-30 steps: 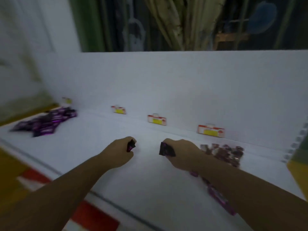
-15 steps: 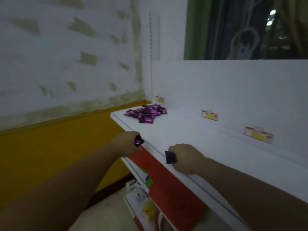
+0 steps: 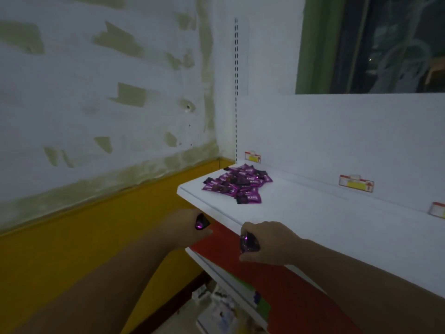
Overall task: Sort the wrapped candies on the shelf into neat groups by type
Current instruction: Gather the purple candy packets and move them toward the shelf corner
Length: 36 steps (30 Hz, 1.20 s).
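Purple foil-wrapped candies (image 3: 237,183) lie heaped at one end of the white shelf (image 3: 313,213), evidently the collecting group; left hand (image 3: 185,231) and right hand (image 3: 269,244) each grip a matching piece (image 3: 201,221)

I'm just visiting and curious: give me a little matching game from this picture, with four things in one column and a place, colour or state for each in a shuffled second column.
Things:
1. candy pile
2. left hand
3. corner price label
4. lower wall

Descriptions:
A. painted yellow all over
B. fixed upright at the back of the shelf
C. heaped at the shelf's far-left end
D. grips one purple candy

Pairs: 1-C, 2-D, 3-B, 4-A
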### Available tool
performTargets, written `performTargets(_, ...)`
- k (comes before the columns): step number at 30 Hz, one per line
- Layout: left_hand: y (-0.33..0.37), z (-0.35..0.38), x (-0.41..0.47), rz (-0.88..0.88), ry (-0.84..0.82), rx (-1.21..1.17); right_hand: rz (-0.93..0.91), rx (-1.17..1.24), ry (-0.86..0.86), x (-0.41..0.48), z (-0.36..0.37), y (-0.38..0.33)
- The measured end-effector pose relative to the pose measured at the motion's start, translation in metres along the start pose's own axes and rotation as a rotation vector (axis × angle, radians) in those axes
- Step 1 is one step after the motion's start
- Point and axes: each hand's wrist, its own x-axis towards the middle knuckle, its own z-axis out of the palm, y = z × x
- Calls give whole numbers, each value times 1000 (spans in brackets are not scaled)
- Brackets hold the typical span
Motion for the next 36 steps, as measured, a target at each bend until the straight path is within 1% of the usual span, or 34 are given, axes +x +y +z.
performTargets(5, -38, 10, 57, 44, -30, -104, 48, 19, 77, 64, 19, 27)
performTargets(9, -61, 9, 104, 25, -102, -171, 137, 194, 184, 127, 27, 55)
performTargets(11, -71, 8, 126, 34, -98, -198, 172, 244, 223, 153, 30, 68)
performTargets(15, -85, 9, 172, 113, -64, -189, 245, 217, 289, 186, 34, 92)
performTargets(18, -89, 14, 213, 186, -119, -195, 372, 221, 320, 202, 32, 115)
performTargets(21, -92, 20, 260, 277, -239, -184, 518, 180, 275, 221, 26, 147)
performTargets(22, -94, 23, 276, 312, -275, -184, 562, 209, 276, 227, 24, 158)
performTargets(24, -95, 29, 305, 366, -334, -228, 665, 391, 385, 237, 17, 175)
performTargets(25, -95, 32, 319, 394, -361, -270, 722, 429, 438, 243, 16, 184)
performTargets(28, -92, 41, 354, 506, -411, -342, 846, 350, 424, 258, 13, 205)
performTargets(32, -84, 53, 395, 657, -389, -381, 925, 202, 425, 278, 16, 214)
performTargets(34, -79, 60, 410, 709, -390, -413, 930, 225, 372, 283, 18, 218)
performTargets(36, -76, 67, 421, 770, -385, -420, 944, 336, 315, 285, 18, 223)
